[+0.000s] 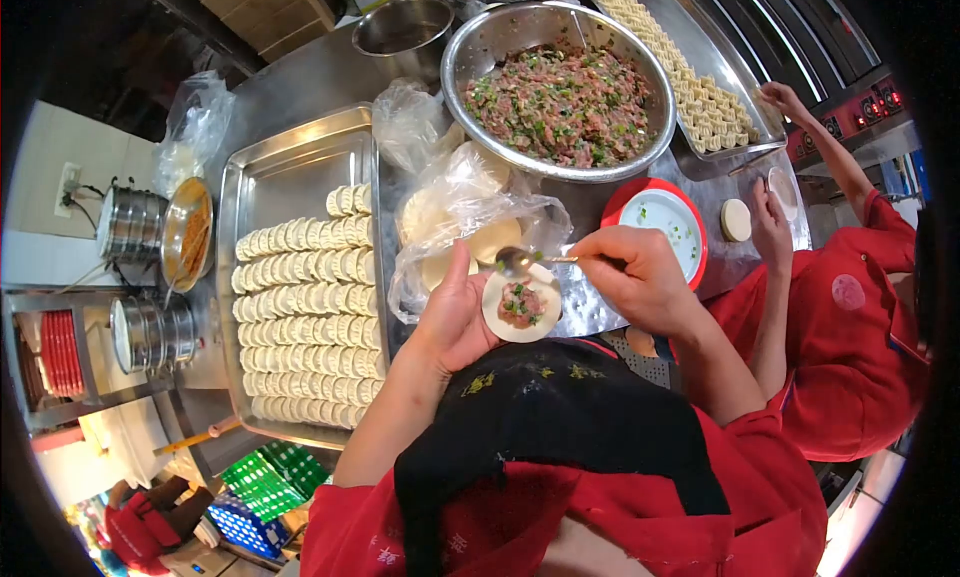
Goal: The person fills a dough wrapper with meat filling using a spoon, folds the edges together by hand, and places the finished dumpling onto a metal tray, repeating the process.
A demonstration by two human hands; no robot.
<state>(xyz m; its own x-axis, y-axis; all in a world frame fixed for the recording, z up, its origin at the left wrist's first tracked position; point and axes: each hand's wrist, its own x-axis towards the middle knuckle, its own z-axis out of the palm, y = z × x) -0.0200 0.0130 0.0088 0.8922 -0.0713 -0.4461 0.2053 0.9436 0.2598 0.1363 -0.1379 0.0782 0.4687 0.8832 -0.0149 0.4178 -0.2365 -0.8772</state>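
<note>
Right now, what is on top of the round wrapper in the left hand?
A small mound of minced filling sits on the wrapper in the left hand; the right hand holds a spoon above. The palm underneath is covered.

You are seeing a pale round wrapper (520,305) showing pink filling (522,303) flecked green, beside a red-rimmed white plate (660,220).
</note>
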